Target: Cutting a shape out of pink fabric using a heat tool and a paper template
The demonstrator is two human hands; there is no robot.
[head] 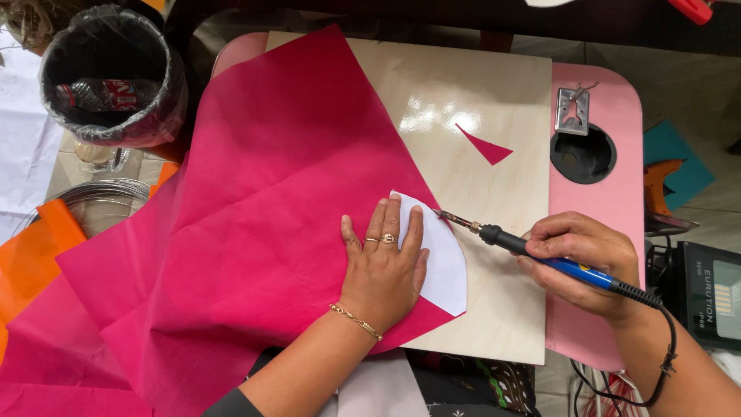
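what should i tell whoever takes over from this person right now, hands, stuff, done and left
Left hand: flat, palm down, pressing the white paper template onto the pink fabric sheet.
Right hand: gripping the blue-handled hot cutting tool, tip at the template's upper edge by the fabric border.
Things: fabric lies across the pale wooden board on the pink table; a small cut pink scrap rests on the board; the metal tool stand sits at the table's far right.
Done: template placed, tip at its top.
Left: the curved edge looks uncut; tracing around it probably remains.
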